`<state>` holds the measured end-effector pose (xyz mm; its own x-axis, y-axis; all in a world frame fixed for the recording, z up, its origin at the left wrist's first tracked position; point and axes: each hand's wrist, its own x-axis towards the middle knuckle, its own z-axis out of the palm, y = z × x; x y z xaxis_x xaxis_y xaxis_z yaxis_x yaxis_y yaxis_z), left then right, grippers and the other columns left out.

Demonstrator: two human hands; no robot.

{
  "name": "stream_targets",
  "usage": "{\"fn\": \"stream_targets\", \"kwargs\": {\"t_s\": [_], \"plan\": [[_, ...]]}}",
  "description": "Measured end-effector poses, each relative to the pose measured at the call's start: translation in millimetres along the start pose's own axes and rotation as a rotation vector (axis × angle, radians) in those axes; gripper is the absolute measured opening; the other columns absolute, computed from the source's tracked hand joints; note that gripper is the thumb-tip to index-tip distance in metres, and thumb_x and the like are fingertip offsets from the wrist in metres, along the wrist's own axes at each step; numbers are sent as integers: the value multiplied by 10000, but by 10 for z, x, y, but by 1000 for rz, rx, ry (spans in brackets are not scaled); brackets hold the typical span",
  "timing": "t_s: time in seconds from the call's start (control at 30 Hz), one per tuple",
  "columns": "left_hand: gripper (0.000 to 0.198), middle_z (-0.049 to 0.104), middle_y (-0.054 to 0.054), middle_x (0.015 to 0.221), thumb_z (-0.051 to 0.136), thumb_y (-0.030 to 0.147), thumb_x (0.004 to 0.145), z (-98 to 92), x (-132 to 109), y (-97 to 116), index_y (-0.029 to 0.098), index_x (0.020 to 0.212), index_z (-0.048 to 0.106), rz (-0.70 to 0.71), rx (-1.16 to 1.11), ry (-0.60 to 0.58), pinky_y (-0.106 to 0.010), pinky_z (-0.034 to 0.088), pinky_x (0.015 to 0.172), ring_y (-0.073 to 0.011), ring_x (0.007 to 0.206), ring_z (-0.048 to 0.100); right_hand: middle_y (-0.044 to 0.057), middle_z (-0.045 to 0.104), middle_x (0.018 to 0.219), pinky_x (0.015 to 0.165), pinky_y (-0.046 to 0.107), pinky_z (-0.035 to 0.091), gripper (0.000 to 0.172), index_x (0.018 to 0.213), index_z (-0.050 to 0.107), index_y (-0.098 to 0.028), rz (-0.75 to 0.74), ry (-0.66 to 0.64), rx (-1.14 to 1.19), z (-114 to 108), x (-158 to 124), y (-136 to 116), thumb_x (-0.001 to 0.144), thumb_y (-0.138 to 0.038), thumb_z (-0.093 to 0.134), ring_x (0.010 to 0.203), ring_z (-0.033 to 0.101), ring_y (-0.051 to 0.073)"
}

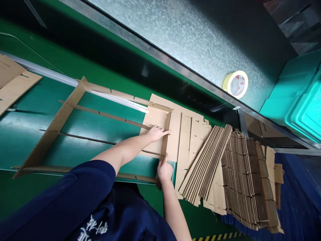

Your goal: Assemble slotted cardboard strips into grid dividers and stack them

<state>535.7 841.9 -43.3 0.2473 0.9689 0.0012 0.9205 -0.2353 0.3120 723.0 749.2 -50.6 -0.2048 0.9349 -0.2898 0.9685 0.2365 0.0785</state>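
A frame of slotted cardboard strips lies on the green tabletop point(90, 152), with long strips crossing a left end strip point(56, 124) and a right end strip point(167, 129). My left hand point(157, 134) is closed around the end of a long cardboard strip point(112, 117), its index finger stretched to the right end strip. Nearer my body, my right hand point(165, 170) pinches the right end strip close to where another long strip point(86, 138) meets it. Some of the fingers on both hands are hidden. Beneath this end of the frame lies a flat cardboard sheet point(175, 115).
Fanned cardboard strips point(205, 164) and a thick stack of slotted cardboard point(238, 177) lie to the right. A tape roll point(227, 83) sits on the metal shelf point(200, 50), near teal bins point(283, 90). More cardboard point(15, 80) is at the far left.
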Motion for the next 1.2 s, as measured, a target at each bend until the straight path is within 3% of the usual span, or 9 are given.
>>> {"fn": "stream_targets", "kwargs": {"t_s": [0.07,0.17,0.3,0.37,0.43,0.5,0.63,0.87,1.2], "plan": [[540,628,-81,1129,378,167,900,-20,2,-10,311,1417,318,15,-43,32,-384,350,908,-226,1062,541,146,705,770,601,327,482,496,1407,272,-43,2,25,15,37,-6,12,953,-241,256,670,684,250],[489,583,-102,1214,361,366,928,-117,89,-82,229,1397,352,-15,-145,184,-396,347,946,-243,1133,487,144,703,754,578,326,483,496,1402,276,-34,-3,57,44,102,-17,39,954,-243,240,661,682,257],[502,304,-114,1487,372,215,904,-354,479,-334,183,1403,328,-171,-112,353,-400,271,1057,-242,1361,251,134,702,740,549,314,478,488,1389,306,-36,-24,104,83,174,-22,72,960,-250,213,650,680,254],[624,240,-137,1513,429,95,835,-456,716,-489,175,1432,266,-261,-57,271,-432,233,1081,-252,1397,175,127,700,729,542,309,474,481,1379,326,-40,-26,122,94,200,-22,88,962,-253,213,631,677,249],[673,375,-161,1435,466,22,776,-511,893,-616,185,1410,309,-304,-23,132,-486,232,1068,-273,1348,291,124,698,718,536,307,469,475,1367,344,-42,-29,137,107,225,-24,105,964,-256,211,619,674,246],[584,532,-144,1280,478,-9,758,-514,976,-690,204,1301,458,-288,-3,52,-512,251,1042,-271,1217,458,124,694,705,524,300,461,471,1352,362,-37,-35,162,124,251,-29,123,966,-259,207,613,672,243],[444,588,-120,1149,483,-14,764,-464,951,-716,217,1134,567,-231,31,53,-433,363,946,-241,1070,555,105,675,641,478,277,423,469,1309,414,-23,-51,239,143,305,-46,151,971,-274,210,550,646,225],[431,583,-95,1133,404,24,830,-431,891,-760,263,1163,535,-182,64,45,-368,429,844,-221,1036,565,89,663,613,446,248,373,463,1258,471,-34,-79,330,184,365,-86,191,976,-296,215,499,619,196],[600,617,-84,1092,447,-17,783,-376,907,-776,326,1274,469,-215,40,-1,-376,436,816,-229,975,591,87,663,625,450,247,373,470,1274,456,-33,-83,361,191,378,-129,206,982,-310,214,514,623,195]]}}
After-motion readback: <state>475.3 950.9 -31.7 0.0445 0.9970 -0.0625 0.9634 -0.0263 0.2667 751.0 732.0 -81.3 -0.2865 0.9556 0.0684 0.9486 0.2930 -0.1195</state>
